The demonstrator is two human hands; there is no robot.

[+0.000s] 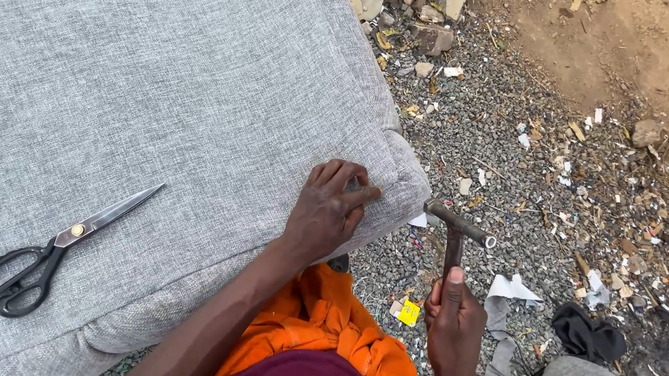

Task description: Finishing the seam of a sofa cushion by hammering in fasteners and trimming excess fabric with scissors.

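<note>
1. Pressing down near the corner of the grey cushion (160, 105), the left hand (326, 211) pinches the fabric with curled fingers, seemingly to keep it taut.
2. Just beside that corner, the right hand (454, 322) is closed around the shaft of a metal hammer (457, 228), head raised, likely ready to strike.
3. Scissors (56, 247) lie on the cushion, well apart from that corner.
4. Gravel (508, 169) spreads beyond that corner.

Probably an outdoor upholstery workshop: grey fabric-covered cushion (160, 105), tailor's scissors (55, 251), gravel ground (507, 184) littered with scraps.
</note>
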